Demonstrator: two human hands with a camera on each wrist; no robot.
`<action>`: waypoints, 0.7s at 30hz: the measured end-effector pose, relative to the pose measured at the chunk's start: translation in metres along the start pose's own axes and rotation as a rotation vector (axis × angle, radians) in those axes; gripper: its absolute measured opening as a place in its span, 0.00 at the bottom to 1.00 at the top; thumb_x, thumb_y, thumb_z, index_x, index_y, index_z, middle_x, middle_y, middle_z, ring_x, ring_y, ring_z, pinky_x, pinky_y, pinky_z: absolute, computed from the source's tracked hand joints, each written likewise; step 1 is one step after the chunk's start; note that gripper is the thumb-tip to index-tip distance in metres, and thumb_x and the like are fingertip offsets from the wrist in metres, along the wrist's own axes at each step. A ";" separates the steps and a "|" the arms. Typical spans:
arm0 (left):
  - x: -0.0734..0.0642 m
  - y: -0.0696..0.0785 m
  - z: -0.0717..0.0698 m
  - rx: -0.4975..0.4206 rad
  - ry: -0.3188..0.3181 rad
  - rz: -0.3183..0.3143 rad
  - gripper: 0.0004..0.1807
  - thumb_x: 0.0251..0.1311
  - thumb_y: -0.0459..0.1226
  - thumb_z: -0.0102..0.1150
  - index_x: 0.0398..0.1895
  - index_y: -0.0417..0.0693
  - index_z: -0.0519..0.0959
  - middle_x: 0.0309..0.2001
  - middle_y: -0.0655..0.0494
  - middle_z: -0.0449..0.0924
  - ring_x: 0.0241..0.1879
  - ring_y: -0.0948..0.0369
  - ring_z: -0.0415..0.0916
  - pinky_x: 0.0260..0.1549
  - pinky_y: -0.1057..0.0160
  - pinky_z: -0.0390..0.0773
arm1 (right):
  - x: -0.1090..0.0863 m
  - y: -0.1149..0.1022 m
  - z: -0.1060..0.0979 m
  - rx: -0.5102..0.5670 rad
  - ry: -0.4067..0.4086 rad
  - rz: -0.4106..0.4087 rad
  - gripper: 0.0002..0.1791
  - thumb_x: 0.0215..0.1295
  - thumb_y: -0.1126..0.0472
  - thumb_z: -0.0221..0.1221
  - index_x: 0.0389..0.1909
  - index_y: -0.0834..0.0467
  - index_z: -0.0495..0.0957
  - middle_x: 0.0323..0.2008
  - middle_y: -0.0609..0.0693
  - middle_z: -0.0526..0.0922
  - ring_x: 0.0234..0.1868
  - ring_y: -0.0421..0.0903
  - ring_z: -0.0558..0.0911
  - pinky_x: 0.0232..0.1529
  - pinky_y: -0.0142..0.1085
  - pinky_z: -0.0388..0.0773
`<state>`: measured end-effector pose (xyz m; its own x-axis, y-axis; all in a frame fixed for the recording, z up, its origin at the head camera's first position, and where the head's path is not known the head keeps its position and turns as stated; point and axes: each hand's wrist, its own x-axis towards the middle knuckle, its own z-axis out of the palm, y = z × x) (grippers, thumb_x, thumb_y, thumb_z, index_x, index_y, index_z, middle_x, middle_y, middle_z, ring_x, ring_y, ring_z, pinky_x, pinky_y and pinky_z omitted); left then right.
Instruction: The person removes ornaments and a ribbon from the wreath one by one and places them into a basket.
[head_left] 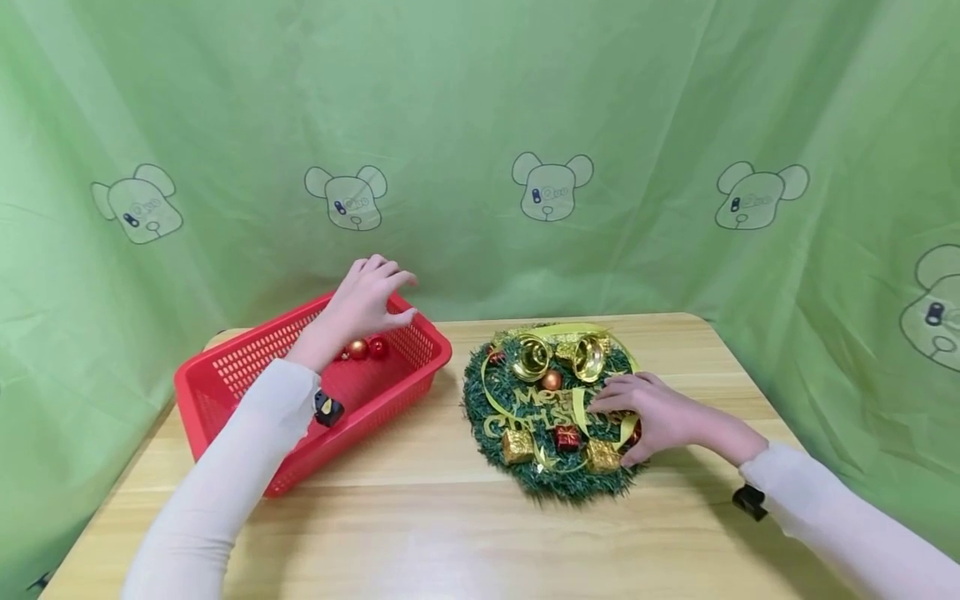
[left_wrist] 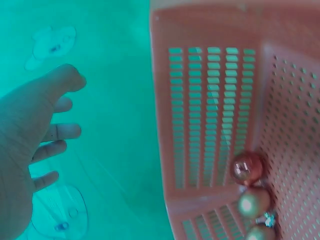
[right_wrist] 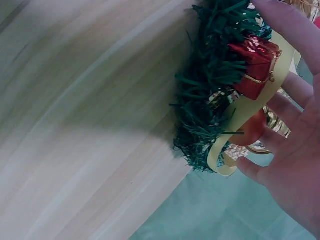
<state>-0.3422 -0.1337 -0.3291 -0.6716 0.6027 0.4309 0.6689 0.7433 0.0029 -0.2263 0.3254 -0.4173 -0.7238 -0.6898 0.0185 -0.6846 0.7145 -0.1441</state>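
Note:
My left hand (head_left: 367,300) is raised over the far side of a red plastic basket (head_left: 382,429), its fingers loosely bent and nothing in them. Shiny red (left_wrist: 248,168) and gold (left_wrist: 254,202) Christmas balls lie inside the basket. My right hand (head_left: 651,414) reaches over the right side of a green tinsel Christmas wreath (head_left: 570,487), fingers spread close over its ribbon and gold lettering. Two gold bells (head_left: 532,358), a copper-coloured ball (head_left: 551,380), a red gift box (head_left: 567,437) and gold gift boxes (head_left: 517,447) decorate the wreath. A yellow ribbon (right_wrist: 250,107) loops near my right fingers.
Basket and wreath stand side by side on a light wooden table (head_left: 420,542), the basket at the left and slanted. A green curtain (head_left: 465,100) printed with bear heads hangs behind the table and along its sides.

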 end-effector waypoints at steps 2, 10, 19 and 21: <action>0.003 0.007 0.001 -0.001 0.010 0.033 0.23 0.58 0.46 0.67 0.54 0.46 0.82 0.49 0.47 0.81 0.53 0.49 0.71 0.58 0.45 0.69 | 0.000 0.002 0.000 0.017 0.002 -0.001 0.47 0.35 0.42 0.80 0.62 0.55 0.80 0.63 0.63 0.79 0.66 0.70 0.73 0.61 0.74 0.62; 0.018 0.051 0.011 0.008 -0.018 0.158 0.24 0.59 0.48 0.67 0.56 0.49 0.81 0.49 0.50 0.82 0.54 0.52 0.73 0.62 0.47 0.70 | 0.001 0.008 0.003 0.082 -0.004 0.002 0.46 0.35 0.45 0.81 0.62 0.52 0.80 0.63 0.62 0.78 0.66 0.68 0.72 0.63 0.74 0.61; 0.030 0.106 0.042 0.003 -0.021 0.334 0.22 0.61 0.50 0.66 0.54 0.51 0.83 0.49 0.53 0.84 0.53 0.54 0.75 0.59 0.50 0.74 | -0.002 0.007 0.004 0.075 -0.009 0.020 0.48 0.36 0.45 0.81 0.64 0.53 0.78 0.64 0.61 0.78 0.67 0.68 0.72 0.64 0.73 0.59; 0.032 0.115 0.050 0.001 -0.050 0.349 0.21 0.62 0.50 0.65 0.54 0.53 0.82 0.50 0.55 0.83 0.54 0.55 0.74 0.59 0.50 0.74 | -0.003 0.003 0.003 0.042 -0.014 0.022 0.48 0.37 0.45 0.80 0.64 0.54 0.78 0.65 0.61 0.77 0.67 0.68 0.71 0.64 0.73 0.60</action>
<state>-0.3026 -0.0147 -0.3606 -0.4174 0.8340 0.3608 0.8606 0.4903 -0.1377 -0.2255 0.3292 -0.4212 -0.7372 -0.6757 0.0010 -0.6640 0.7242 -0.1859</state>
